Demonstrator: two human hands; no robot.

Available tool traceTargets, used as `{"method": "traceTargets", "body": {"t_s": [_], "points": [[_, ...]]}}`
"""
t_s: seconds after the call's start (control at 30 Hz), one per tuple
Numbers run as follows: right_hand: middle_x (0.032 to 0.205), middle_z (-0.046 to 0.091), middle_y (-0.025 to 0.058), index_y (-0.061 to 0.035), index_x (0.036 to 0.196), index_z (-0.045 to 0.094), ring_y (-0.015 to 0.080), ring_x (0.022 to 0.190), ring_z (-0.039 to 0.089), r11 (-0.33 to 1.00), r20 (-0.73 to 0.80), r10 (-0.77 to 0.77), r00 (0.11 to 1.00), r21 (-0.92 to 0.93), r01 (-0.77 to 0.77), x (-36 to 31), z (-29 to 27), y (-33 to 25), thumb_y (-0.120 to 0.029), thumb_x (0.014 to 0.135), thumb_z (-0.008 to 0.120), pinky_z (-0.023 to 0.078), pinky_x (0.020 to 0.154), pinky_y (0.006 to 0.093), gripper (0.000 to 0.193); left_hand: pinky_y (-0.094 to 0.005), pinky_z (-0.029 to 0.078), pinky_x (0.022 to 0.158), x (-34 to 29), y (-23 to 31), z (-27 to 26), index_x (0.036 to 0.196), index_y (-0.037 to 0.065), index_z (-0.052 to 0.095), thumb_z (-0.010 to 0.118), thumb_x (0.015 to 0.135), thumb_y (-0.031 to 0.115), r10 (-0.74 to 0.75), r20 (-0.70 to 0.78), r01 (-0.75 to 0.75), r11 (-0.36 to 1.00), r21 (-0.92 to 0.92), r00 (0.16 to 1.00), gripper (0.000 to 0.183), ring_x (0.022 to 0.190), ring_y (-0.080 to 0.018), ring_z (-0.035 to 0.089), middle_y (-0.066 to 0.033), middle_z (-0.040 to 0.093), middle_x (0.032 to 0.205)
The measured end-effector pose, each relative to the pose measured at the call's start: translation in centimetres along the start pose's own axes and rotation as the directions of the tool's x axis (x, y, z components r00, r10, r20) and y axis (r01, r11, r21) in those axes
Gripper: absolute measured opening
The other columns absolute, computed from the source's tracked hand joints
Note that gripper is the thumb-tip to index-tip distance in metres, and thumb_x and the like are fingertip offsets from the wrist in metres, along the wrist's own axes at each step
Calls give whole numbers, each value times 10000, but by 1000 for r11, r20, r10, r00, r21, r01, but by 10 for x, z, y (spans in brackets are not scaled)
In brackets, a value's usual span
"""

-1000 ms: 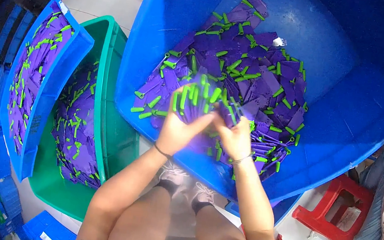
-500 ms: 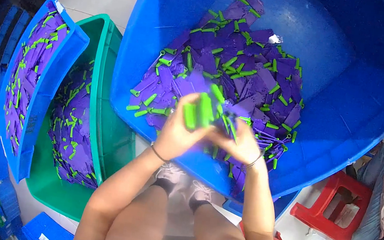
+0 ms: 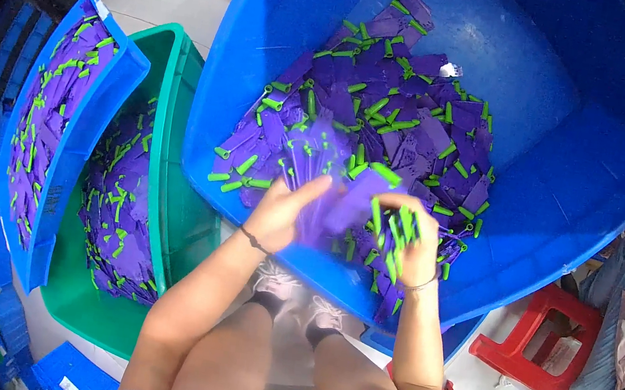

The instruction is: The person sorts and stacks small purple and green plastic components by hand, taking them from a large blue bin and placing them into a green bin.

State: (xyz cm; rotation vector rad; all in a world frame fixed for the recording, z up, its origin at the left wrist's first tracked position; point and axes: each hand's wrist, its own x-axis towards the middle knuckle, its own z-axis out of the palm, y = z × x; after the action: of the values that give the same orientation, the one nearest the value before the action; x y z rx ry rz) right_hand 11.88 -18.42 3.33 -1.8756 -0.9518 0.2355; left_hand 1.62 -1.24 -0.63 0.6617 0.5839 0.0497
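A fan of purple tags with green clips (image 3: 329, 189) sits between both hands, just above the near edge of the heap in the big blue tub (image 3: 565, 197). The left hand (image 3: 283, 211) is closed on the near end of the fan, thumb on top, the pieces blurred. The right hand (image 3: 405, 239) is curled tight round a bundle of green-clipped tags (image 3: 395, 226), clips poking out between the fingers. To do this well, I'd say keep the green ends all pointing one way and square the stack before shifting grip, or pieces will slide back into the pile (image 3: 386, 118). Further left, a green bin (image 3: 173, 177) holds more of the same pieces, and a smaller blue tray (image 3: 92, 127) rests tilted on its far-left rim, also loaded. A red stool (image 3: 536, 358) stands near right.
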Motion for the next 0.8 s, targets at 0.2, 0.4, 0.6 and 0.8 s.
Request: {"method": "traceTargets", "body": {"t_s": [0.2, 0.4, 0.6, 0.8], "points": [[917, 537, 116, -43, 985, 606, 273, 860, 566, 994, 141, -86, 986, 76, 75, 12, 16, -5, -35, 642, 715, 456, 763, 329, 360, -274, 488, 743, -10, -3, 5, 1118, 47, 569, 572, 888, 105, 2, 65, 1, 999, -37, 998, 237, 870, -123, 604, -28, 617, 992], [784, 601, -25, -34, 1022, 616, 74, 650, 531, 710, 134, 464, 876, 535, -458, -1, 38, -8, -109, 812, 637, 429, 606, 225, 223, -290, 462, 816, -7, -9, 16, 1205, 23, 453, 707, 771, 78, 615, 128, -590, 645, 486, 778, 506, 926, -160, 572, -64, 563, 1068], [803, 617, -11, -41, 1041, 604, 72, 681, 556, 509, 472, 505, 723, 513, -691, -1, 29, -13, -123, 795, 666, 440, 609, 227, 266, -350, 445, 884, -12, -11, 9, 1294, 18, 321, 814, 665, 132, 732, 310, -616, 187, 765, 607, 807, 1057, -253, 519, -150, 463, 1192], [879, 634, -5, -41, 1006, 601, 84, 809, 569, 917, 194, 388, 901, 11, -398, 2, 4, 20, -131, 729, 728, 478, 734, 270, 317, -351, 375, 972, -13, -5, 3, 1298, -3, 337, 790, 685, 118, 582, 345, -589, 302, 750, 737, 771, 1132, -247, 469, -136, 440, 1247]]}}
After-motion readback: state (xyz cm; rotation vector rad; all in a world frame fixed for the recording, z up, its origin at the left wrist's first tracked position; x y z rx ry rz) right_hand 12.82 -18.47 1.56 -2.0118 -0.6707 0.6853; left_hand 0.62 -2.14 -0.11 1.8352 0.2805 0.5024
